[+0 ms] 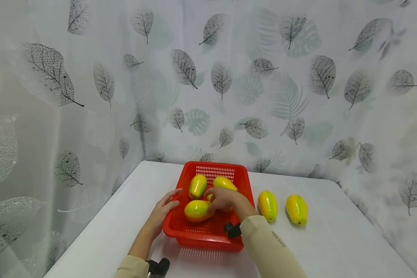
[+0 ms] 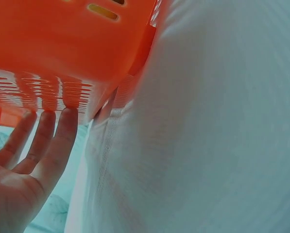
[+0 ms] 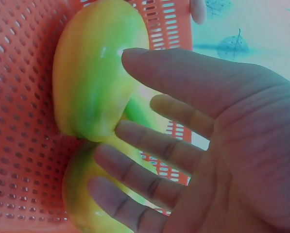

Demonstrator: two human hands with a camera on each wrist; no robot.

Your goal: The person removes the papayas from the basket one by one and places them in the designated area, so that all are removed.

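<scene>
A red plastic basket (image 1: 208,234) with slotted walls holds several yellow-green, papaya-like fruits. My left hand (image 1: 162,214) is at the basket's left side; in the left wrist view its straight fingertips (image 2: 67,116) touch the slotted wall. Over the inside of the basket reaches my right hand (image 1: 227,199), fingers spread and gently bent. Its thumb overlaps the front fruit (image 3: 98,73) in the right wrist view, and the other fingers lie across a second fruit (image 3: 86,184). Two fruits, one at the back left (image 1: 198,186) and one at the back right (image 1: 225,183), lie farther inside. The right hand hides part of the contents.
Two more such fruits, a nearer one (image 1: 267,205) and a farther one (image 1: 297,209), lie on the white-covered table (image 1: 340,235) to the basket's right. A leaf-patterned curtain (image 1: 222,77) hangs behind the table. Each wrist carries a small black device.
</scene>
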